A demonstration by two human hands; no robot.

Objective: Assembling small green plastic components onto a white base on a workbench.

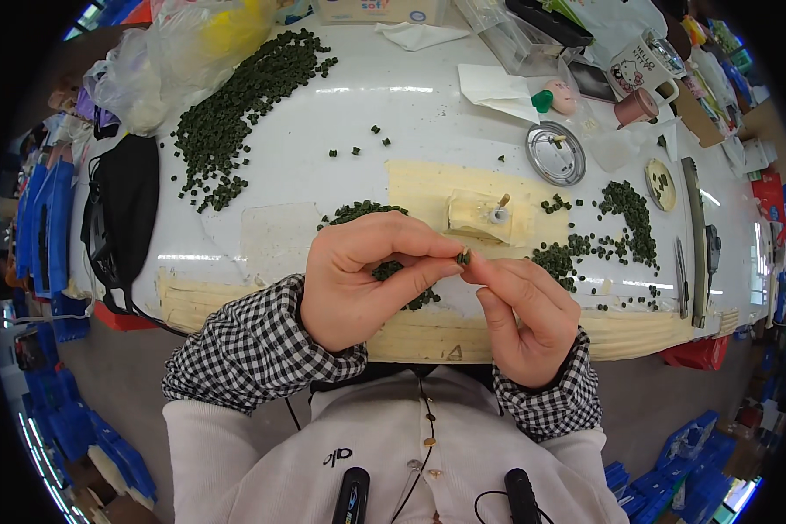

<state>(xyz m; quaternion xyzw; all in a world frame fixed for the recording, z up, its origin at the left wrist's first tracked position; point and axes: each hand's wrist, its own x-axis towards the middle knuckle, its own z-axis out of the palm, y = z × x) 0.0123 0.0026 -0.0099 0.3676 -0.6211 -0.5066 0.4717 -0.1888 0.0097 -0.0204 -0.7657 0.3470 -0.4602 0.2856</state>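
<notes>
Between the fingertips of my two hands sits a small dark green piece (464, 258) with a lighter spot on its top; its exact kind is too small to make out. My left hand (358, 275) pinches it with thumb and index finger. From the other side my right hand (528, 314) meets it with its fingertips, the fingers bent. Just beyond, a cream-coloured block (480, 218) with a short upright peg (502, 203) stands on the table. A pile of like green pieces (362, 211) lies partly hidden behind my left hand; more pieces (554, 259) lie beyond my right.
A big heap of green pieces (236, 113) spreads at the far left, beside a black bag (124, 214). At right are a round metal lid (555, 154), a small dish (661, 184), scattered pieces (629, 218) and a long metal bar (698, 244). A mug (637, 68) stands farther back.
</notes>
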